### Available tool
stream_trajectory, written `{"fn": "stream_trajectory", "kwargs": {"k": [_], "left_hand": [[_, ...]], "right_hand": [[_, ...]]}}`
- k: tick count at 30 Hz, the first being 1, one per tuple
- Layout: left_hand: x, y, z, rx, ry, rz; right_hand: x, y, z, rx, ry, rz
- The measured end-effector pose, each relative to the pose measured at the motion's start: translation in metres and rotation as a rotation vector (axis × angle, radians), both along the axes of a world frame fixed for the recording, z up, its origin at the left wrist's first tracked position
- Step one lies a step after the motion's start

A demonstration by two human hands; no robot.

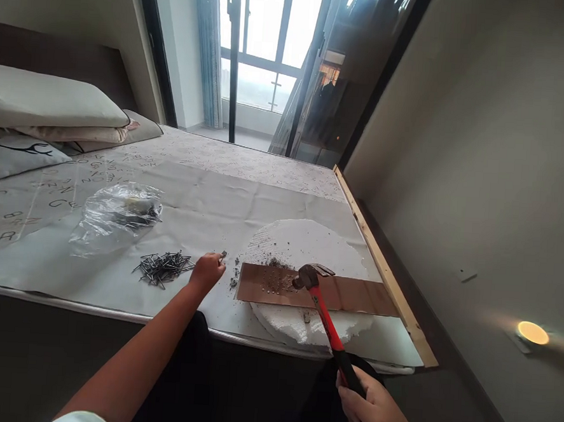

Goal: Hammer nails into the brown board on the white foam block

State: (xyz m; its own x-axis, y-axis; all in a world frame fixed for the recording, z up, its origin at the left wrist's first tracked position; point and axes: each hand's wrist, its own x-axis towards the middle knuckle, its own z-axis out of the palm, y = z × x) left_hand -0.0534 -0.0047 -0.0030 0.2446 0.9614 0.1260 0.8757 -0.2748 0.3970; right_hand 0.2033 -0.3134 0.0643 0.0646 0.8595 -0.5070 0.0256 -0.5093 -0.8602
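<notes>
My right hand [363, 397] is wrapped round the black grip of a claw hammer [326, 315] with a red shaft. The hammer's head is over a brown strip of board [353, 295], and I cannot tell if it touches. That board lies across a round white foam slab [309, 238]. Grey crumbs [275, 277] are scattered on the board and foam. My left hand [208, 270] is closed in a pinch, with a small grey piece [223, 254] showing at its fingertips. Just left of it lies a heap of nails [164, 267].
A crumpled clear plastic bag [116, 217] with something dark inside lies beyond the nails. A pale sheet [206, 200] covers part of the bed. A wooden rail [384, 265] runs along the right edge near the wall. Folded bedding [49, 104] is stacked at left.
</notes>
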Motion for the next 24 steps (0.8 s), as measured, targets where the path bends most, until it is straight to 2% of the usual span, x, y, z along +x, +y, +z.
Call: {"fn": "stream_trajectory", "kwargs": {"k": [2, 5, 7, 9, 14, 24], "left_hand": [[0.029, -0.022, 0.008, 0.127, -0.253, -0.096], [0.075, -0.058, 0.007, 0.074, -0.502, -0.228], [0.099, -0.074, 0.001, 0.028, -0.536, -0.307], [0.114, -0.082, -0.006, 0.025, -0.506, -0.369], [0.117, -0.077, -0.015, 0.080, -0.442, -0.397], [0.119, -0.071, -0.015, 0.081, -0.403, -0.418]], "right_hand": [[0.000, 0.000, 0.004, -0.006, -0.014, -0.013], [-0.001, 0.001, 0.011, 0.003, -0.005, -0.012], [0.000, 0.000, 0.012, 0.004, 0.007, -0.015], [0.001, 0.000, 0.012, -0.003, 0.017, -0.021], [0.004, -0.002, 0.012, 0.030, 0.034, -0.012], [0.010, 0.004, 0.020, 0.007, -0.032, 0.011]]}}
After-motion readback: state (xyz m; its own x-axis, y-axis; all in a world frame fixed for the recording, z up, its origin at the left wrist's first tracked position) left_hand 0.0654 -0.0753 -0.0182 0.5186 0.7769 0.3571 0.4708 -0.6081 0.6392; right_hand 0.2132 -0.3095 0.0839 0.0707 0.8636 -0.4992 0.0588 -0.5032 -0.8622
